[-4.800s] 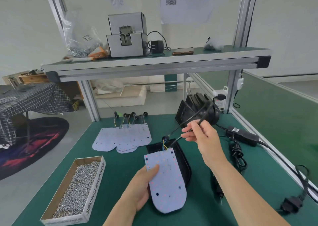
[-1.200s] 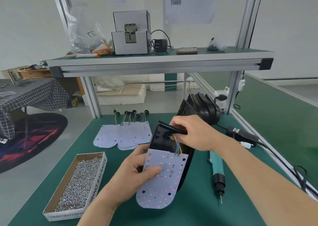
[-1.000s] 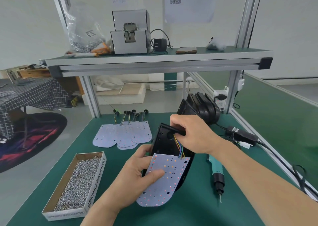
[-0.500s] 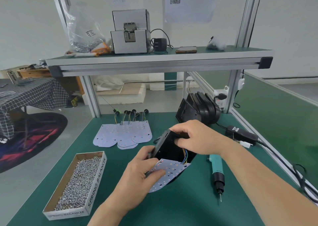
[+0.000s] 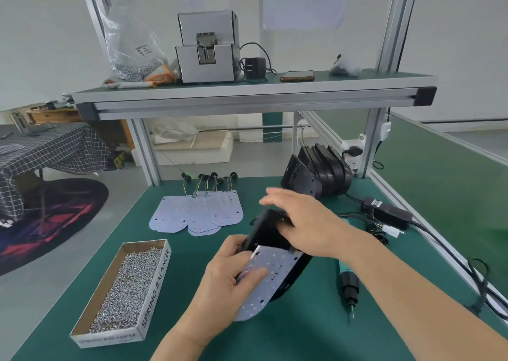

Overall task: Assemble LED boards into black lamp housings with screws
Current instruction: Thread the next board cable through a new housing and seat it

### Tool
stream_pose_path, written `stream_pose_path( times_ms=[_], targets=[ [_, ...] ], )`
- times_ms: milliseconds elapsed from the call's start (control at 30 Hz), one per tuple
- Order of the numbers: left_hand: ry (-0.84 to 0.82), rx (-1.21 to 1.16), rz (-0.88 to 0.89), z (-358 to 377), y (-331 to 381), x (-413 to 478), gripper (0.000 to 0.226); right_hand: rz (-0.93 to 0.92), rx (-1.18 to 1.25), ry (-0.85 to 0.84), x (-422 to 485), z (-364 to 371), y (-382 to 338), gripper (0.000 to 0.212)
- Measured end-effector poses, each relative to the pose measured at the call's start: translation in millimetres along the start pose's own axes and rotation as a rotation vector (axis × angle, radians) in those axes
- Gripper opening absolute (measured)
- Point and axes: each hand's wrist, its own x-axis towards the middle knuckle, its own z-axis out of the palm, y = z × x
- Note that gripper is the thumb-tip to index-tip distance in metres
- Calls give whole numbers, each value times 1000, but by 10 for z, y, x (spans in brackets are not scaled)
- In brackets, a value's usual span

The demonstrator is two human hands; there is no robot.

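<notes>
- Green bench mat (image 5: 170,341) carries everything; the black housing (image 5: 265,233), tilted up off it at centre, serves as landmark.
- Far left of the housing: a cardboard box (image 5: 156,275) full of screws (image 5: 123,286).
- Behind it to the left: spare LED boards (image 5: 196,215), flat and overlapping.
- At its near left edge: the left hand (image 5: 228,283), thumb clamping the LED board (image 5: 275,267), fingers curled round the edge. The board lies across the housing's open face, its rounded end overhanging.
- Over its far end: the right hand (image 5: 305,223), fingers stretched nearly straight, blurred.
- Right of it: an electric screwdriver (image 5: 347,281), lying flat.
- Behind it to the right: stacked housings (image 5: 321,173).
</notes>
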Motion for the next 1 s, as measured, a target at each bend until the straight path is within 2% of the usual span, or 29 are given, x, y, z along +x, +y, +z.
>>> stream_pose_path(
  times_ms=[67,167,200,300,400,600,767,900,1000],
  targets=[
    [62,-99,-79,-33,-53,20,13,-45,92,35,-93,-66,47,57],
    [132,-288,-191,-58,-97,28,10,-114,178,312,-270,-38,85,20],
    [141,-353,-221,-55,-102,29,5,-102,194,312,-317,11,90,14],
    [131,-432,-254,-28,-103,28,17,-45,166,210,-381,236,129,16],
    [110,-425,-277,1,-110,33,21,2,311,277,-391,350,146,6],
    [152,-303,-229,32,-129,24,36,61,513,378,-388,379,66,18],
    [203,-423,-219,94,-169,-19,57,71,607,426,-344,489,-17,19],
    [301,-374,-239,128,-214,-101,62,80,674,439,-327,575,-50,15],
    [362,-476,-331,104,-261,-127,60,80,688,444,-336,595,-66,15]
  ],
)
